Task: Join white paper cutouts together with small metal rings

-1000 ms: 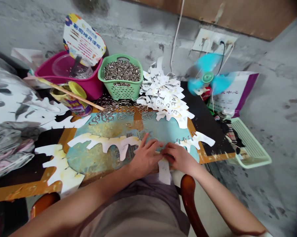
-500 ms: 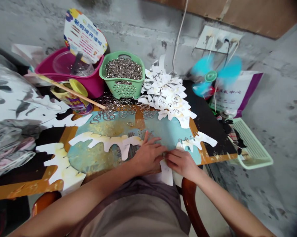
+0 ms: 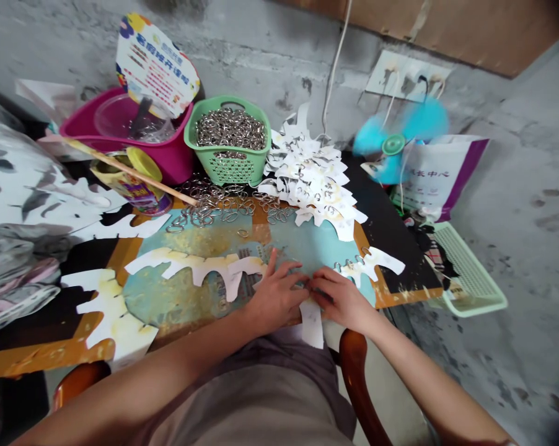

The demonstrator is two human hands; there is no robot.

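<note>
My left hand (image 3: 274, 292) and my right hand (image 3: 341, 299) meet at the table's near edge, fingers pinched together on a white paper cutout (image 3: 311, 322) that hangs over the edge. A long white cutout strip (image 3: 196, 265) lies just left of my left hand on the blue mat (image 3: 307, 244). Another cutout with metal rings on it (image 3: 367, 263) lies right of my right hand. Behind them loose metal rings (image 3: 219, 207) are scattered in front of a green basket of rings (image 3: 228, 145).
A heap of white cutouts (image 3: 314, 179) lies at the back centre. A pink tub (image 3: 168, 155), a printed hand fan (image 3: 156, 65), a yellow-lidded jar (image 3: 133, 183) and a wooden stick (image 3: 131, 173) stand back left. A turquoise fan (image 3: 393, 145) spins right, above a pale tray (image 3: 475, 272).
Both hands stay pinched on the paper cutout at the table edge, with only small finger shifts. The camera view has swayed slightly.
</note>
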